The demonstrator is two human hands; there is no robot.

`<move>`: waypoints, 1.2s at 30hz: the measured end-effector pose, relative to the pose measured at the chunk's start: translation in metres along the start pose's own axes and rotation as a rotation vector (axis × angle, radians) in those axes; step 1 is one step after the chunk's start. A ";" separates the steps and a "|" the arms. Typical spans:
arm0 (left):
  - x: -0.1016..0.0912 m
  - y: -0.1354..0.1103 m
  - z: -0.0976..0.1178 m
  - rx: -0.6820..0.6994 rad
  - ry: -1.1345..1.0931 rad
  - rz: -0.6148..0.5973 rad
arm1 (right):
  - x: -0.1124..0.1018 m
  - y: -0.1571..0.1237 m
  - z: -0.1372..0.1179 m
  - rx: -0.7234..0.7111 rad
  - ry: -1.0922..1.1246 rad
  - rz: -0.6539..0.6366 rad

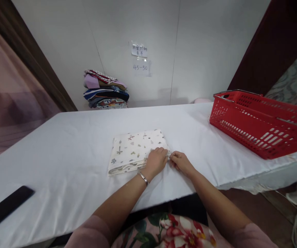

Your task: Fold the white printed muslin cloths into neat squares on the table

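Observation:
A folded white cloth [130, 148] with small printed figures lies in several layers on the white-covered table [81, 144]. My left hand [157, 160], with a silver bracelet at the wrist, rests on the cloth's near right corner, its fingers bent over the edge. Just right of it, my right hand [180, 162] pinches that same corner between thumb and fingers. The fingertips of both hands almost meet there. Under my left palm part of the cloth is hidden.
A red plastic basket [248, 124] with metal handles stands at the table's right end. Folded fabrics [107, 91] are stacked beyond the far edge, against the wall. A long black object [7, 208] lies at the near left. Paper signs [140, 58] hang on the wall.

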State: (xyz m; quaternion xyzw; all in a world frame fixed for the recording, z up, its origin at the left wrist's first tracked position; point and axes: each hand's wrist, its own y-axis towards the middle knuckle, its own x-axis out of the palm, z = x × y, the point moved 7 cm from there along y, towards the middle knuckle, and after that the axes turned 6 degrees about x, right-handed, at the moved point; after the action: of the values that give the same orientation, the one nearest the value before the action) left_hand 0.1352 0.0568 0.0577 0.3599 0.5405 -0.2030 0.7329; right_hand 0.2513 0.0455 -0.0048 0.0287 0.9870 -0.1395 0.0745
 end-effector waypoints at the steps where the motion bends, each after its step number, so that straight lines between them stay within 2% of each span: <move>1: 0.002 -0.001 0.002 0.008 0.013 -0.015 | 0.000 0.000 0.000 0.004 -0.006 -0.005; 10: -0.001 -0.003 0.002 0.013 0.030 -0.007 | 0.002 0.000 0.001 0.020 0.070 -0.014; 19: 0.000 -0.011 0.012 0.007 0.050 -0.004 | 0.003 0.003 0.002 0.050 0.117 -0.043; 25: -0.001 -0.004 -0.006 -0.081 -0.010 -0.016 | 0.000 0.003 -0.002 0.042 0.189 -0.044; 29: -0.010 0.001 -0.019 -0.143 -0.079 0.045 | -0.013 0.005 0.001 0.090 0.025 0.055; 36: -0.014 -0.001 -0.024 -0.185 -0.157 0.080 | -0.008 0.012 -0.001 0.128 -0.187 -0.026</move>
State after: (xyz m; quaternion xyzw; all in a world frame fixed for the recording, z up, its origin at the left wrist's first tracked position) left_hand 0.1145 0.0733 0.0667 0.2947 0.4830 -0.1505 0.8107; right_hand 0.2601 0.0567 -0.0059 0.0073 0.9651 -0.2052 0.1623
